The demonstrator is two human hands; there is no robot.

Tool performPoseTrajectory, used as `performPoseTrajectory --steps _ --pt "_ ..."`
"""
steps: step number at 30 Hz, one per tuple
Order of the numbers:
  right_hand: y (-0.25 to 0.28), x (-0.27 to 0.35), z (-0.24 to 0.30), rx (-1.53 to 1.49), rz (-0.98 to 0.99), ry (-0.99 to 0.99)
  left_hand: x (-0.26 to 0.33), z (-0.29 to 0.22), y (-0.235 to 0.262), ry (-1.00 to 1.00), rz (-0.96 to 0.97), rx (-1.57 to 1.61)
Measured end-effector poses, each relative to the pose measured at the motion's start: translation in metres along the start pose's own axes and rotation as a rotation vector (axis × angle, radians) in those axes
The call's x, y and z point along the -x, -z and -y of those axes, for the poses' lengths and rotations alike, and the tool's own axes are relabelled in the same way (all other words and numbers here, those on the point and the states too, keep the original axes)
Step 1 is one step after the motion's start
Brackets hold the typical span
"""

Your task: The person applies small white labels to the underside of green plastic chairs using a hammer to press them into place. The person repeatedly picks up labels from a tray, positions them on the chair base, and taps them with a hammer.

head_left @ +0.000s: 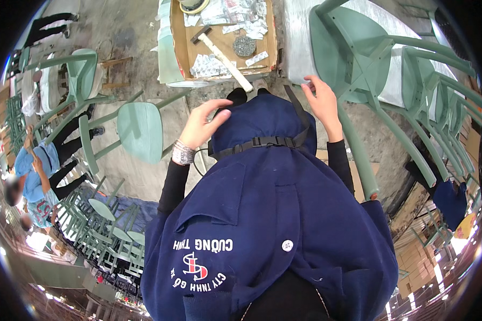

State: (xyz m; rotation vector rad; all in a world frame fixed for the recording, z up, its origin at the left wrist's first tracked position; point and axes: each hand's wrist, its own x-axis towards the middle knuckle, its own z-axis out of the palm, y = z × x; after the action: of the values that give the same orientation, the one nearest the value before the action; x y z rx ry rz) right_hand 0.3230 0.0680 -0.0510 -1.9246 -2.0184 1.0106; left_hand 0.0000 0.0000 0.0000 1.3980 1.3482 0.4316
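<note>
My left hand (204, 122) is held in front of my body with its fingers apart and nothing in them. My right hand (322, 100) is raised on the other side, fingers spread, also holding nothing. Ahead of both lies a shallow cardboard tray (181, 32). A hammer (222, 56) with a dark head and pale handle rests across it, its handle end jutting over the near edge. A round grey scouring pad (244, 46) sits beside the hammer, among small plastic packets (208, 65). Nearest my right hand is a green chair (353, 51), tipped over with its legs toward me.
More green chairs (439, 91) stand in a row at the right. A green chair (139, 131) is at my left, and stacked chairs (104, 230) fill the lower left. Two people (37, 166) in blue tops are at the far left. Another dark-clothed person (450, 203) is at the right.
</note>
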Motion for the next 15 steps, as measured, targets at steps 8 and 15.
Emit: performPoseTrajectory --steps 8,15 --pt "-0.008 0.03 0.0 -0.764 0.261 0.016 -0.018 0.032 0.018 0.409 0.176 -0.61" --pt "0.05 0.062 0.033 -0.288 0.321 -0.206 -0.029 0.032 0.051 0.253 0.22 -0.194"
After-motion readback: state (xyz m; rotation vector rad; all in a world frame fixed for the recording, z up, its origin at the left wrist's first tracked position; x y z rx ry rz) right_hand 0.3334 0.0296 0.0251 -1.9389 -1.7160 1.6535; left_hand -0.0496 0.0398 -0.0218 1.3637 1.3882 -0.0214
